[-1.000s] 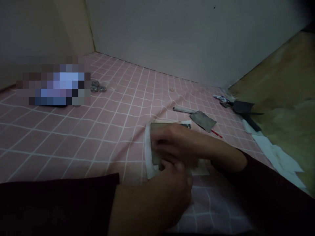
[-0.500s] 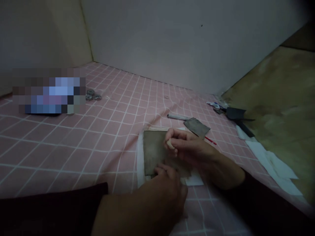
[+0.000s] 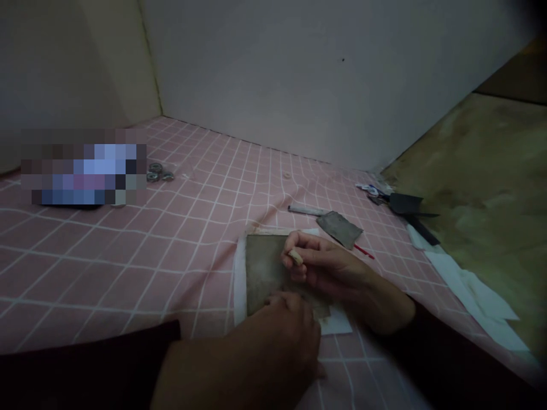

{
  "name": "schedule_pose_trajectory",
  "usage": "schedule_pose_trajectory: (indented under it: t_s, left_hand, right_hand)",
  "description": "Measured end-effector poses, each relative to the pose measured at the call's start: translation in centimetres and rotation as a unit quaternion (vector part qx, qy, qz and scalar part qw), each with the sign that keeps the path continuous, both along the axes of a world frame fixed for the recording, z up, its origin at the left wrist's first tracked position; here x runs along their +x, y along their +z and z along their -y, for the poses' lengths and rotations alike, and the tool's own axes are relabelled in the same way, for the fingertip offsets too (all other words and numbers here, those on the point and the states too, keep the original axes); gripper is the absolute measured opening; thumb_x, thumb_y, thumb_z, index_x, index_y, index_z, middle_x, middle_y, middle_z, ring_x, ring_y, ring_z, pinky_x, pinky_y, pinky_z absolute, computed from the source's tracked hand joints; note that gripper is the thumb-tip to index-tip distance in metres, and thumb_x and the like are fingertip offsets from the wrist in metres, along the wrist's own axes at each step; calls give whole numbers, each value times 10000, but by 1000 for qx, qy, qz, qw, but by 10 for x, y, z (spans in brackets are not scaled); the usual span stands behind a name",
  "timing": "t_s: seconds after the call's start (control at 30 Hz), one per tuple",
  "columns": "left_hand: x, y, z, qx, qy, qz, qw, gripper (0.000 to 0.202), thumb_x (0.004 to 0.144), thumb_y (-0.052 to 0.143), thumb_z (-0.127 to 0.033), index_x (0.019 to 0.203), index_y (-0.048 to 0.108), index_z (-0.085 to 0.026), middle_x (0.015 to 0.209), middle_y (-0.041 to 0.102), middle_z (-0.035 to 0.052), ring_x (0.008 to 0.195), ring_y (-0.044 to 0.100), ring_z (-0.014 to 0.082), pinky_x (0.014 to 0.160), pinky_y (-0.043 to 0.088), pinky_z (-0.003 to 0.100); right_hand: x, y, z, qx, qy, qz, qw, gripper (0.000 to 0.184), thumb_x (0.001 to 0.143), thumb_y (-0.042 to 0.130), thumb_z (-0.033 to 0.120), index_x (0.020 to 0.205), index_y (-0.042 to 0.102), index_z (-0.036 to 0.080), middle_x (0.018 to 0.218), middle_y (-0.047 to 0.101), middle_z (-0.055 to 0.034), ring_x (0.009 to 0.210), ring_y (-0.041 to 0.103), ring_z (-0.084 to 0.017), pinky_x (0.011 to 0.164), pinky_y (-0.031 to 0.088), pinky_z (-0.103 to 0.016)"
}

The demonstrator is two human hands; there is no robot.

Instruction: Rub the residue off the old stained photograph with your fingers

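My right hand (image 3: 325, 265) pinches a small cream-coloured piece (image 3: 295, 258) between its thumb and fingers, just above a square of grey-brown abrasive sheet (image 3: 265, 267). That sheet lies on white paper (image 3: 240, 279). My left hand (image 3: 277, 336) rests over the sheet's lower edge, its fingertips on the surface and partly hidden behind the knuckles. A second, smaller piece of grey abrasive sheet (image 3: 339, 229) lies just beyond my right hand.
Pink grid-patterned cloth (image 3: 128, 250) covers the surface up to a pale wall (image 3: 299, 80). A metal rod (image 3: 305, 210), a red-tipped stick (image 3: 364, 251), black-handled tools (image 3: 405, 204), small bearings (image 3: 156, 172) and a blurred object (image 3: 83, 171) lie on it. White paper (image 3: 470, 296) lies at the right edge.
My right hand has lifted off the sheet and moved toward its upper right, showing the cream piece in its fingers. My left hand stays at the lower edge. The view has tilted slightly upward.
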State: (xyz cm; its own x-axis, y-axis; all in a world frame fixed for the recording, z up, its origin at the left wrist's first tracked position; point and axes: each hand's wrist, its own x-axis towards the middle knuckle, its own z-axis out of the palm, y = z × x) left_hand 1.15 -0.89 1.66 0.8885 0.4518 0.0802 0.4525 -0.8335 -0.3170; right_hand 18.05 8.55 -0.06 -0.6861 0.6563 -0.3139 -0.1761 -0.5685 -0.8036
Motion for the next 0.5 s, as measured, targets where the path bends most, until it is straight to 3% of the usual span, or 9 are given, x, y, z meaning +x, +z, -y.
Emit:
schedule_pose_trajectory:
  t_s: [0.1, 0.33, 0.5]
  left_hand:
    - [-2, 1, -1, 11, -3, 7, 1000, 392, 974, 456, -490, 941, 650, -151, 836, 650, 86, 711, 574, 193, 646, 421, 330]
    - [7, -27, -6, 6, -13, 69, 998, 412, 974, 448, -499, 788, 600, -164, 695, 566, 53, 605, 485, 192, 566, 337, 360]
    - [2, -17, -12, 23, -15, 88, 996, 187, 885, 566, -294, 736, 559, -180, 689, 540, 28, 600, 458, 177, 536, 301, 338]
  right_hand:
    - [2, -1, -1, 27, -4, 8, 1000, 135, 813, 753, 199, 891, 649, 164, 789, 626, 5, 639, 523, -56, 612, 417, -169]
    - [10, 7, -5, 140, -25, 113, 983, 188, 773, 777, 198, 917, 660, 169, 840, 651, 6, 677, 543, -70, 625, 413, -199]
    - [13, 9, -7, 128, -66, 98, 985, 214, 756, 780, 182, 926, 651, 175, 867, 660, 8, 693, 574, -62, 635, 451, -188]
